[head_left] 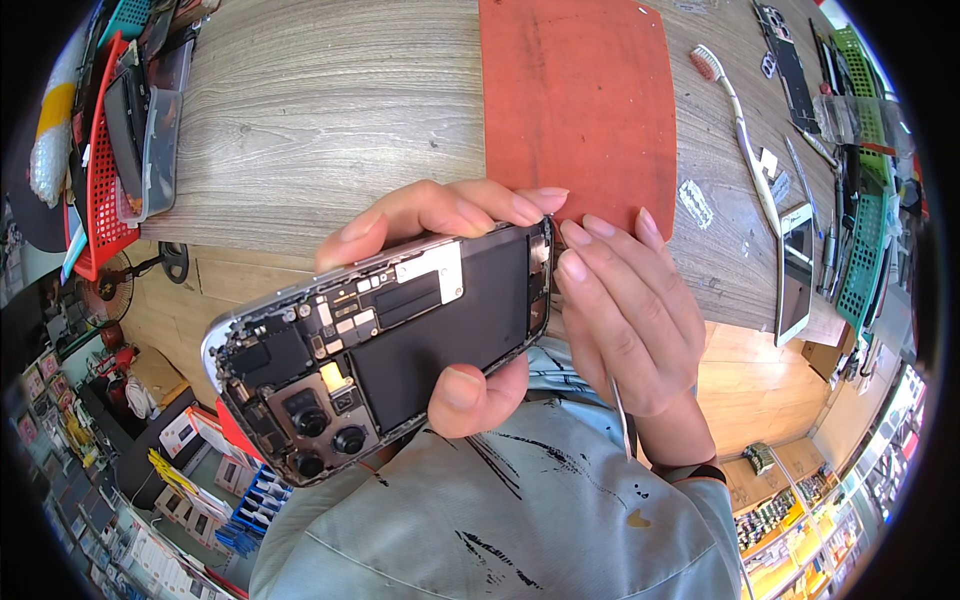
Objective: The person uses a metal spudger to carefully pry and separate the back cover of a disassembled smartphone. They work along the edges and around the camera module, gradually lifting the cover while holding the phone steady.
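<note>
My left hand point(480, 398) grips an opened smartphone point(440, 330), its thumb on the near edge and its fingers curled over the far edge. The phone is tilted, with its inside facing me. A black battery, a circuit board and a cluster of three camera lenses point(325, 440) show in it. My right hand point(635, 310) is at the phone's right end, fingertips at or very close to its edge. A thin metal tool point(621, 405) sticks out below that hand's palm, held within it; its kind cannot be made out.
An orange-red mat point(580, 110) lies on the wood-grain table point(330, 110). To the right are a toothbrush point(742, 130), a white phone point(795, 275) and green baskets point(865, 250) with tools. A red basket point(103, 190) and a clear box point(163, 150) stand at the left.
</note>
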A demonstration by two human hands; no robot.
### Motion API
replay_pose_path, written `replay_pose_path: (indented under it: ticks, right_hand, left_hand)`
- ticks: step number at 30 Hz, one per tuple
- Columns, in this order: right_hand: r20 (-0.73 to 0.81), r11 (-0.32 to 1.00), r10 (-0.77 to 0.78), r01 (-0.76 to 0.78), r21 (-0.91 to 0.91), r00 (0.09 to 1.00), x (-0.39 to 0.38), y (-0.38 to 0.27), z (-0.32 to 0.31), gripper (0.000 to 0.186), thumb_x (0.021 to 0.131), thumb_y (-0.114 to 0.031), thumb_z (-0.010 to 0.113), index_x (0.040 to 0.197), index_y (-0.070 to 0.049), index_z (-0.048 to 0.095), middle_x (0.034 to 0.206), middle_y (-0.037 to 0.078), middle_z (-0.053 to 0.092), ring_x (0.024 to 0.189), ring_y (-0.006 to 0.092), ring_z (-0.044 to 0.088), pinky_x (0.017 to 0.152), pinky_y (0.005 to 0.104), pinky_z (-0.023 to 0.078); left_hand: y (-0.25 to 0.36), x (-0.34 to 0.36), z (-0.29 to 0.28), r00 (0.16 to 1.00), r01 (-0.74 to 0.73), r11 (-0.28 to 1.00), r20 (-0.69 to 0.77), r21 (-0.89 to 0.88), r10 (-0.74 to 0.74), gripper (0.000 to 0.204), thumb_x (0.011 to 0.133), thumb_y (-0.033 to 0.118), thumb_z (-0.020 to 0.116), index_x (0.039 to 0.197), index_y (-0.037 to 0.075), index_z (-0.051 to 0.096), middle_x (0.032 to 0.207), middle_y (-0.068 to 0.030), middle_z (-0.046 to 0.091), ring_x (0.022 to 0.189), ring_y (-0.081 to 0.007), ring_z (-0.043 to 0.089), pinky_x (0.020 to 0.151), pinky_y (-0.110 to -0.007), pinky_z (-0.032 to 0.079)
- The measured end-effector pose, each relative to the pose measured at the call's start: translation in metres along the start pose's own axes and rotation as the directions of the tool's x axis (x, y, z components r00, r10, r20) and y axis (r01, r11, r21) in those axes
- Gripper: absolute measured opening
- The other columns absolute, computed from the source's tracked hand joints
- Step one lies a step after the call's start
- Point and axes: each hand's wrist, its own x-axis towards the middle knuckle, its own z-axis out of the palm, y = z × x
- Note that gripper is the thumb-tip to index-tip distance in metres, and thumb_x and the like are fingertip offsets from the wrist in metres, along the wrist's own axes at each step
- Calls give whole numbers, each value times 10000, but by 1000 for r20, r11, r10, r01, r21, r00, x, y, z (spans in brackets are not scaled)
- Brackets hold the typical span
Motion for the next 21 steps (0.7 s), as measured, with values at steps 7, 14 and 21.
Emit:
replay_pose_path:
  ticks: [7, 14, 21]
  right_hand:
    - [-63, 1000, 11, -12, -16, 998, 1, 5, 9, 330, 904, 26, 815, 1233, 43, 838, 1162, 211, 864, 1096, 334, 849, 1088, 493, 650]
    - [-38, 998, 35, -33, 61, 999, 0, 6, 4, 403, 886, 68, 850, 1286, 42, 810, 1206, 223, 850, 1122, 360, 834, 1095, 496, 648]
    - [-22, 971, 106, -99, 217, 994, -1, 8, -13, 404, 949, 6, 868, 1340, 10, 768, 1266, 231, 809, 1134, 398, 812, 1075, 552, 655]
  left_hand:
    - [-14, 6, 16, 978, -145, 987, -164, -68, 132, 872, 1053, 288, 647, 1764, 111, 173, 1437, -351, 486, 1243, -579, 664, 1039, -785, 611]
    - [-23, 8, 20, 954, -234, 972, -186, 31, 235, 873, 1056, 311, 640, 1757, 56, 186, 1405, -377, 491, 1127, -556, 687, 944, -769, 653]
    - [-23, 8, 24, 962, -138, 982, -253, -131, 102, 852, 1070, 447, 590, 1755, 68, 253, 1416, -289, 516, 1175, -499, 663, 979, -782, 631]
